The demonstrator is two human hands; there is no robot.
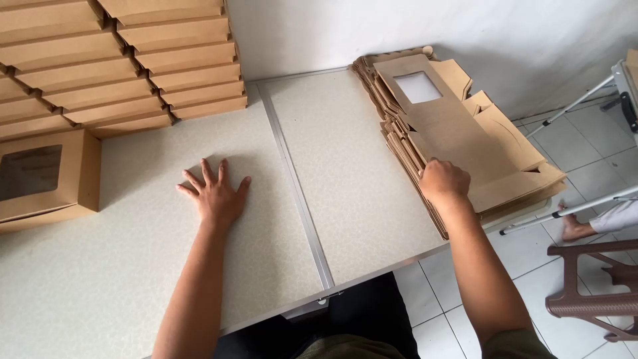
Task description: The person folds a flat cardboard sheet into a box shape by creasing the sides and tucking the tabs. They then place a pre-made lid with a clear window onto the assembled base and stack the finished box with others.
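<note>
My left hand (216, 194) lies flat on the speckled table (133, 266), fingers spread, holding nothing. My right hand (443, 181) is closed on the near edge of the top flat cardboard box blank (458, 129), which has a clear window cut-out. That blank lies on a stack of flat brown blanks (405, 149) at the table's right side. The fingertips are hidden under the cardboard.
Folded brown boxes (100, 60) are piled in rows at the back left. One assembled box with a window (43, 176) stands at the left edge. A metal seam (296, 193) splits the table. A brown plastic stool (595, 289) and a person's foot (577, 229) are on the tiled floor at the right.
</note>
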